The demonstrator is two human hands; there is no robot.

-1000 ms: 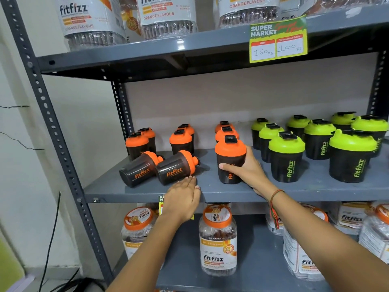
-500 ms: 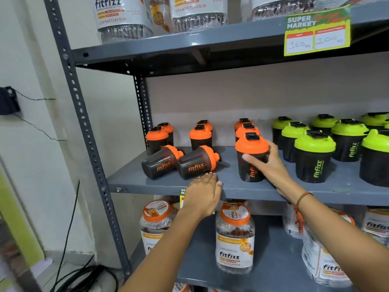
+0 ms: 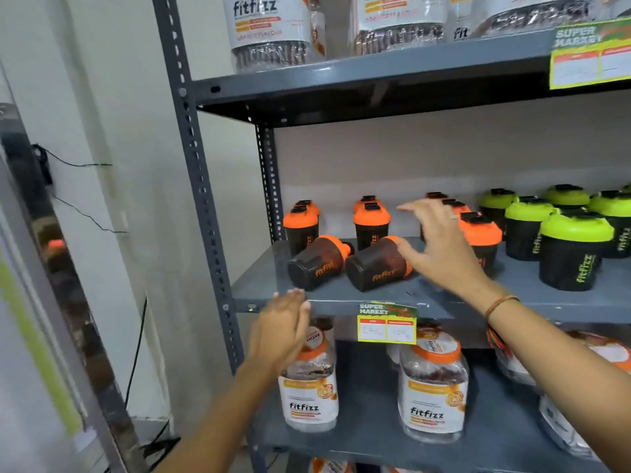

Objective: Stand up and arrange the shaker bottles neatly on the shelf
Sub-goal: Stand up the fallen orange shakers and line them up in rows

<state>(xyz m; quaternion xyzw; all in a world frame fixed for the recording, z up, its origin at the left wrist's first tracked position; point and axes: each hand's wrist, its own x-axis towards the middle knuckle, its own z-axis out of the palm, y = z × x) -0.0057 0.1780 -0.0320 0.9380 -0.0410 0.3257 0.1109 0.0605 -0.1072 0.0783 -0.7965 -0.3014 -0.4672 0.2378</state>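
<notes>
Two black shaker bottles with orange lids lie on their sides on the grey middle shelf (image 3: 512, 298): the left fallen shaker (image 3: 316, 262) and the right fallen shaker (image 3: 377, 264). My right hand (image 3: 440, 245) is open, fingers spread, just right of and above the right fallen shaker, not holding it. Behind my hand stands the orange-lidded shaker (image 3: 483, 238) it held before. My left hand (image 3: 281, 331) is open in front of the shelf edge, below the left fallen shaker. More orange-lidded shakers (image 3: 370, 223) stand upright behind; green-lidded shakers (image 3: 573, 249) stand at the right.
Clear fitfizz jars (image 3: 309, 380) fill the lower shelf, and larger ones (image 3: 269, 25) stand on the top shelf. A yellow price tag (image 3: 387, 324) hangs from the middle shelf's front edge. The shelf's upright post (image 3: 201, 199) is at the left, with wall and cables beyond.
My right hand let go of the upright orange shaker and moved left toward the right fallen shaker. My left hand shifted left and lower, off the shelf edge. The view swung left.
</notes>
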